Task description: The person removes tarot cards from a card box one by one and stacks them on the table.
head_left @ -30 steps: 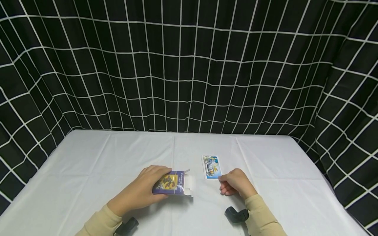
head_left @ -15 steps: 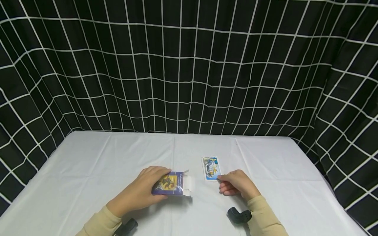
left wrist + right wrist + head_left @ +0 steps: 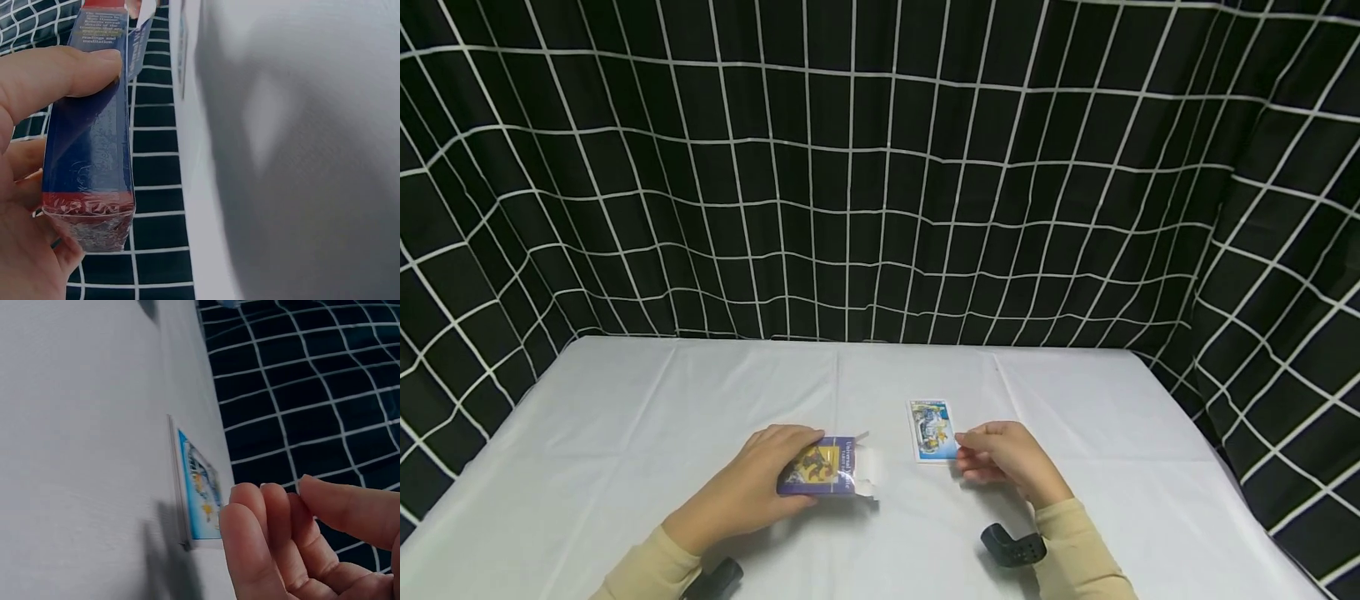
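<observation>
In the head view my left hand [image 3: 760, 479] holds a purple tarot card box [image 3: 816, 467], its thumb and fingers around the sides. White flaps stand open at the box's right end. The left wrist view shows the box's blue narrow side [image 3: 90, 137] under the thumb, with clear wrap crumpled at the near end. A small, neat pile of tarot cards [image 3: 933, 431] lies face up, right of the box; a blue picture tops it. My right hand [image 3: 1003, 458] is at its lower right corner, fingers loosely bent, nothing between thumb and fingertips in the right wrist view.
A white cloth [image 3: 647, 400] with faint creases covers the table. Black curtains with a white grid [image 3: 850, 208] hang behind it and at both sides. Dark curved wrist devices [image 3: 1013, 546] sit below the sleeves.
The right fingers have loosened beside the card pile and the hand has turned slightly. The left hand still holds the box in much the same place; the whole view has shifted slightly.
</observation>
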Action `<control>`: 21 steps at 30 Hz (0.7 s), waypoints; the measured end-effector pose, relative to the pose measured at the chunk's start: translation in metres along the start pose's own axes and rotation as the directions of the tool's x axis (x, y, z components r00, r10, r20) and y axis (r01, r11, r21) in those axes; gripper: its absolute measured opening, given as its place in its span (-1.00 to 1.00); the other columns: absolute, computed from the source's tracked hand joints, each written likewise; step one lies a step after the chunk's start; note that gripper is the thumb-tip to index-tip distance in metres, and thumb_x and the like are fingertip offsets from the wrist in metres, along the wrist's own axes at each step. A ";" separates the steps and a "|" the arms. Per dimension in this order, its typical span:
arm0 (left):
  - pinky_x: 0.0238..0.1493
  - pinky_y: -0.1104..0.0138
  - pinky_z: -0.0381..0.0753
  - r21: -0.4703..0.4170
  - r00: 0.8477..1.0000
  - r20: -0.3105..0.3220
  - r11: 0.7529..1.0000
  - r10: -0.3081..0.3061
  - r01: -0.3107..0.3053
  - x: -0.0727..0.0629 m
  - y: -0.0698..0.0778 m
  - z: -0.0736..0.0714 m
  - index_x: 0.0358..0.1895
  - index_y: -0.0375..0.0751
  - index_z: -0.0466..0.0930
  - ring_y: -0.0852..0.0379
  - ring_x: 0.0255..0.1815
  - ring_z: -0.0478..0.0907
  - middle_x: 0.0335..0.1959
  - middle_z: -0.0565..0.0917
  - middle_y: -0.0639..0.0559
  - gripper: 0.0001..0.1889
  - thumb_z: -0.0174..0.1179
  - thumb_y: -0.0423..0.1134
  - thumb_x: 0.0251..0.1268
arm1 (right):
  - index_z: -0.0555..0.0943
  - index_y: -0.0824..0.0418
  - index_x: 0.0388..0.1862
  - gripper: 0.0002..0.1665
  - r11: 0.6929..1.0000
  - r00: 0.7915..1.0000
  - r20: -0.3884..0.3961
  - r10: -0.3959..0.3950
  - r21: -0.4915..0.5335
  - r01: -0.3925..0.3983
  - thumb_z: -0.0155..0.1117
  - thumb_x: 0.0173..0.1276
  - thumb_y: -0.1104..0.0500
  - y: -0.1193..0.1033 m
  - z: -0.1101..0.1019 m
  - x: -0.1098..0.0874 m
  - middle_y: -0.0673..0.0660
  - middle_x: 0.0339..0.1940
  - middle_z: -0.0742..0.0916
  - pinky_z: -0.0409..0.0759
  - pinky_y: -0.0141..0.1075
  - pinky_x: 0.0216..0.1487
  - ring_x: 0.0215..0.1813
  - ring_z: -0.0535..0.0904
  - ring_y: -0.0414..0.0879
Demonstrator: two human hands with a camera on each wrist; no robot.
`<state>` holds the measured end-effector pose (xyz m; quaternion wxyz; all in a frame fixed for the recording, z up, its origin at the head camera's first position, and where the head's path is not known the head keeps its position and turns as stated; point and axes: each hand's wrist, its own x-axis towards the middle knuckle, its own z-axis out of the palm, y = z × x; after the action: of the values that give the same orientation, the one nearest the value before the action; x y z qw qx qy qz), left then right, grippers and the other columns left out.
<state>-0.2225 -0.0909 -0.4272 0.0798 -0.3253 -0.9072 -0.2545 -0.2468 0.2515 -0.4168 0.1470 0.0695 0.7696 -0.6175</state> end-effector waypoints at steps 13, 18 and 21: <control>0.38 -0.08 0.37 -0.011 0.996 0.001 0.996 -0.088 0.088 0.001 -0.016 0.000 0.32 -0.25 0.44 -0.11 0.29 0.47 0.25 0.58 -0.11 -0.25 0.49 -0.17 -0.01 | 0.53 0.60 0.02 -0.56 0.996 0.993 -0.070 -0.091 -0.008 0.091 0.21 0.39 0.20 -0.011 -0.005 -0.007 0.03 -0.42 0.77 0.74 -0.37 -0.23 -0.35 0.74 -0.22; 0.39 -0.14 0.33 -0.048 0.982 0.040 0.981 -0.184 0.186 0.002 -0.026 -0.002 0.33 -0.28 0.44 -0.18 0.30 0.45 0.27 0.56 -0.16 -0.25 0.48 -0.18 0.01 | 0.55 0.58 0.04 -0.55 0.993 0.987 -0.114 -0.116 -0.032 0.113 0.21 0.39 0.19 -0.014 -0.005 -0.011 0.05 -0.37 0.80 0.74 -0.36 -0.20 -0.32 0.75 -0.23; 0.41 -0.15 0.30 -0.053 0.972 0.062 0.972 -0.228 0.231 0.001 -0.034 -0.002 0.33 -0.28 0.44 -0.20 0.32 0.45 0.27 0.56 -0.18 -0.25 0.48 -0.17 0.01 | 0.55 0.56 0.06 -0.56 0.991 0.982 -0.135 -0.129 -0.046 0.124 0.19 0.41 0.19 -0.017 -0.010 -0.012 0.06 -0.33 0.81 0.74 -0.36 -0.18 -0.29 0.74 -0.25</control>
<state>-0.2449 -0.1137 -0.4393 0.0150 -0.2274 -0.9326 -0.2798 -0.2418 0.2581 -0.3956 0.0553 0.0603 0.7921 -0.6049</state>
